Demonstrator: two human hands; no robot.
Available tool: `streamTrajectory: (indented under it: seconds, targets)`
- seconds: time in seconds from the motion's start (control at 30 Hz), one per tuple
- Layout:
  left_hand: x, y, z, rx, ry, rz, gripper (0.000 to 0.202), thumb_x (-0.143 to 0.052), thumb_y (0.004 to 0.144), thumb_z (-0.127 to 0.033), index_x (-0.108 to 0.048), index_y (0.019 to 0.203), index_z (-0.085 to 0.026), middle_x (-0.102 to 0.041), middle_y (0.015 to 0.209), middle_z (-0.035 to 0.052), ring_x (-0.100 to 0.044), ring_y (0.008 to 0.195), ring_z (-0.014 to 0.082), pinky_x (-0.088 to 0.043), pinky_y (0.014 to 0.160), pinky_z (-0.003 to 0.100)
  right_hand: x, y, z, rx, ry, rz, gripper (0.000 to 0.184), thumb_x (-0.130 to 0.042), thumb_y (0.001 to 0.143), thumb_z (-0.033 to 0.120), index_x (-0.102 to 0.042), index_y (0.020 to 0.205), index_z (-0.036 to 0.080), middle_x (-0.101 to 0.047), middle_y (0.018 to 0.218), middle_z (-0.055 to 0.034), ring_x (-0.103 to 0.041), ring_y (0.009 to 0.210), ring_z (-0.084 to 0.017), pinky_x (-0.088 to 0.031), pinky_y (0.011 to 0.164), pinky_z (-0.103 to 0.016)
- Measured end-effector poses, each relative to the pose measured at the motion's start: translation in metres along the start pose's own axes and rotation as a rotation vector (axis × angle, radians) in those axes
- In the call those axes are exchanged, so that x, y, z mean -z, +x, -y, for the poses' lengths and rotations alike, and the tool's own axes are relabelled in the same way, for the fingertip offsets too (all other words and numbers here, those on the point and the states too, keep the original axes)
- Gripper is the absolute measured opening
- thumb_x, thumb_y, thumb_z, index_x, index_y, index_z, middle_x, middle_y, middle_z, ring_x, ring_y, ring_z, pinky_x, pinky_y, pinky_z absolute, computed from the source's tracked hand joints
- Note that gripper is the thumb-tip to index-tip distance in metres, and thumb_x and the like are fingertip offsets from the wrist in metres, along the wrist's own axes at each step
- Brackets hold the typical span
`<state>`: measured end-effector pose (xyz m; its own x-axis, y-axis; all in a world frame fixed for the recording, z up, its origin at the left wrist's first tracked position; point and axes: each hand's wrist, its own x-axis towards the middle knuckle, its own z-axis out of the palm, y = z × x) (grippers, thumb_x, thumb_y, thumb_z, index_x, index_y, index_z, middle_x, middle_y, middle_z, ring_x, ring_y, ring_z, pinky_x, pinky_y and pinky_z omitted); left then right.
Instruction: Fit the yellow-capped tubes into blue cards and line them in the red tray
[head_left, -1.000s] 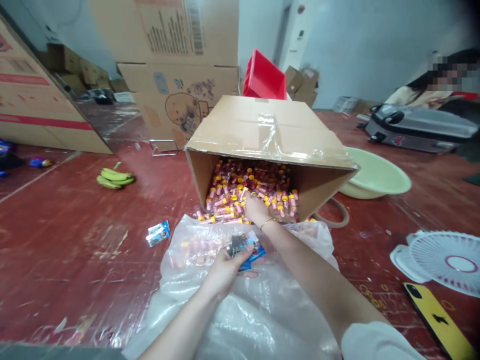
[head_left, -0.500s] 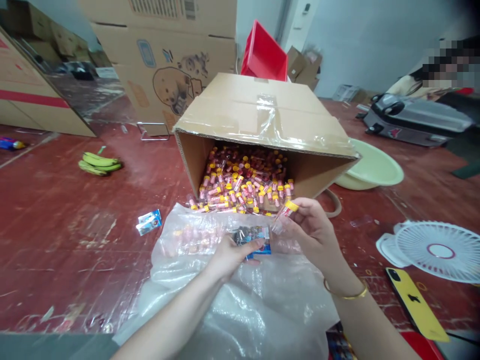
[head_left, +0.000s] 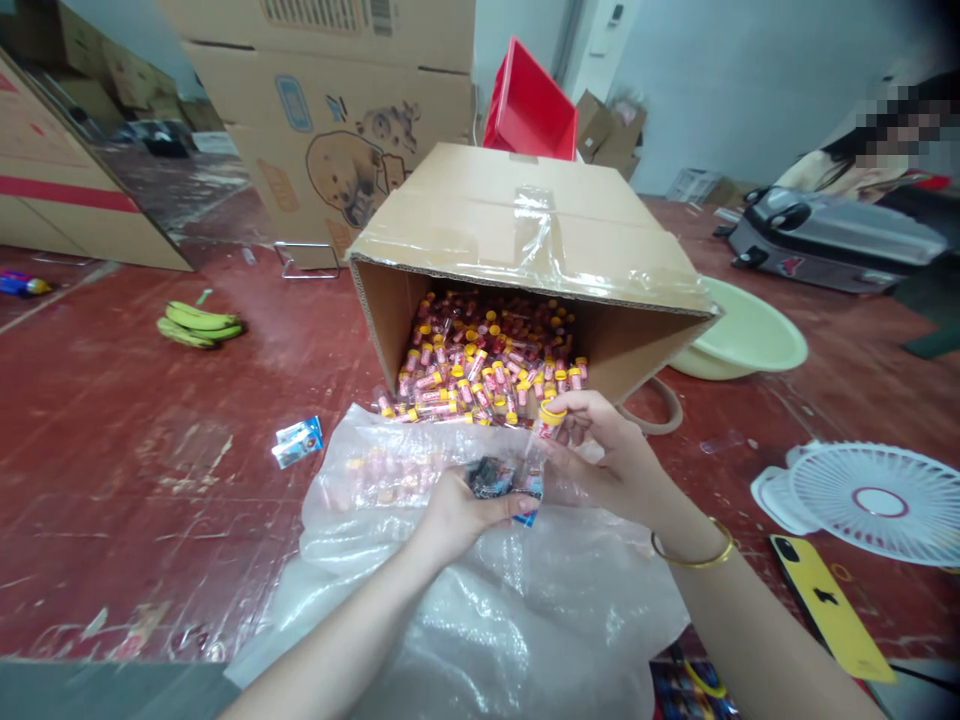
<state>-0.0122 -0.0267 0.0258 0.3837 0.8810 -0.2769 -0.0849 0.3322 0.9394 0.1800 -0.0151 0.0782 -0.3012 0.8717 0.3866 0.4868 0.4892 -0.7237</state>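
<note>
A cardboard box lies on its side, its open mouth toward me, full of several small pink tubes with yellow caps. My right hand pinches one such tube just in front of the box. My left hand is closed on a small stack of blue and black cards right beside that tube. Both hands hover over a clear plastic bag spread on the red floor.
A loose blue card packet lies left of the bag, bananas farther left. A pale green basin, white fan grille and yellow phone sit at right. Large cartons and a red bin stand behind. Another person sits far right by a suitcase.
My right hand came out of the box holding one tube and drew back to the cards in my left hand. The tube now sits closer to the cards.
</note>
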Motion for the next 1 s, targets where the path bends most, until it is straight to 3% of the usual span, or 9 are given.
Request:
streamTrajectory:
  seconds: [0.17,0.27,0.47,0.57,0.73,0.87,1.0]
  targets:
    - [-0.001,-0.001,-0.001,-0.016,-0.007,0.016,0.024,-0.084,0.058,-0.03,-0.064,0.061,-0.016,-0.058,0.057,-0.0019,-0.051,0.052,0.0125,-0.043,0.053,0.025,0.006,0.003,0.002,0.006,-0.007,-0.009,0.023,-0.06,0.087,0.025,-0.05,0.108,0.025,-0.056,0.091,-0.0038,-0.054,0.077,-0.016,-0.046,0.068,-0.032]
    - [0.001,0.0,0.001,0.028,-0.016,0.022,0.026,-0.085,0.058,-0.034,-0.067,0.066,-0.016,-0.062,0.06,0.0,-0.056,0.054,0.0148,-0.047,0.055,0.027,0.007,0.003,0.003,0.031,0.029,0.092,0.019,-0.06,0.088,0.025,-0.051,0.104,0.025,-0.056,0.091,-0.0035,-0.053,0.076,-0.015,-0.047,0.067,-0.031]
    - [-0.003,-0.002,0.001,0.167,-0.237,0.122,0.04,-0.083,0.062,-0.04,-0.071,0.088,-0.012,-0.072,0.077,0.0099,-0.068,0.066,0.0206,-0.054,0.065,0.031,-0.006,-0.006,-0.012,-0.291,0.443,0.145,0.023,-0.063,0.085,0.04,-0.049,0.094,0.024,-0.054,0.078,0.0009,-0.053,0.066,-0.012,-0.047,0.056,-0.026]
    - [-0.01,-0.002,-0.002,0.219,-0.388,0.111,0.047,-0.084,0.063,-0.039,-0.07,0.097,-0.01,-0.073,0.082,0.0131,-0.07,0.068,0.0219,-0.055,0.065,0.031,-0.015,-0.021,-0.011,-0.34,0.544,0.149,0.03,-0.063,0.084,0.046,-0.046,0.098,0.026,-0.057,0.087,-0.0009,-0.057,0.07,-0.014,-0.052,0.059,-0.028]
    - [-0.023,0.003,-0.008,0.272,-0.483,0.045,0.044,-0.084,0.065,-0.035,-0.069,0.098,-0.009,-0.073,0.088,0.0144,-0.07,0.077,0.0232,-0.055,0.064,0.03,-0.036,-0.048,0.0,-0.276,0.314,0.09,0.077,-0.085,0.059,0.032,-0.037,0.119,0.028,-0.052,0.114,-0.0081,-0.056,0.105,-0.026,-0.054,0.082,-0.038]
    - [-0.028,0.005,-0.01,0.241,-0.484,0.072,0.043,-0.082,0.066,-0.037,-0.069,0.097,-0.009,-0.074,0.085,0.0132,-0.07,0.074,0.0232,-0.055,0.068,0.033,-0.053,-0.057,-0.004,-0.297,0.241,-0.092,0.071,-0.076,0.064,0.017,-0.034,0.12,0.029,-0.047,0.118,-0.0078,-0.057,0.104,-0.024,-0.054,0.08,-0.036]
    - [-0.027,0.003,-0.007,0.196,-0.423,0.076,0.041,-0.085,0.063,-0.033,-0.071,0.094,-0.01,-0.074,0.082,0.0106,-0.069,0.072,0.0205,-0.053,0.07,0.029,-0.056,-0.06,-0.007,-0.338,0.254,-0.126,0.069,-0.073,0.064,0.013,-0.032,0.118,0.027,-0.044,0.118,-0.0087,-0.057,0.099,-0.022,-0.055,0.072,-0.032]
